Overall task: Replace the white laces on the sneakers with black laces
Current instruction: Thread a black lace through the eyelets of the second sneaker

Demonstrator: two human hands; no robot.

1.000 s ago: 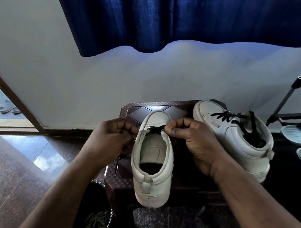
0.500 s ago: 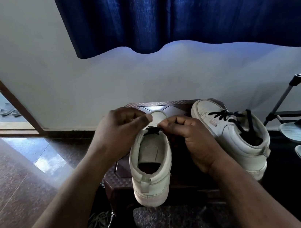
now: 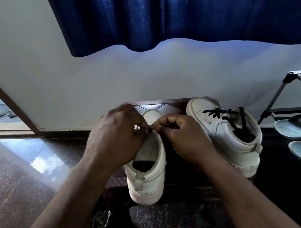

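On my head-camera feed, the person's left hand [image 3: 118, 141] and right hand [image 3: 183, 140] meet fingertip to fingertip, both pinching the black lace [image 3: 150, 131] at the throat of the near white sneaker [image 3: 147, 171]. It stands on a dark stool [image 3: 163, 104], with the second sneaker [image 3: 229, 138], laced in black, beside it on the right.

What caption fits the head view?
Left hand and right hand pinch a black lace on a sneaker; the second sneaker is laced.

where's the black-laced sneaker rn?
Head view, right of centre: the laced sneaker stands on the stool, just right of the right hand, left of the flip-flops.
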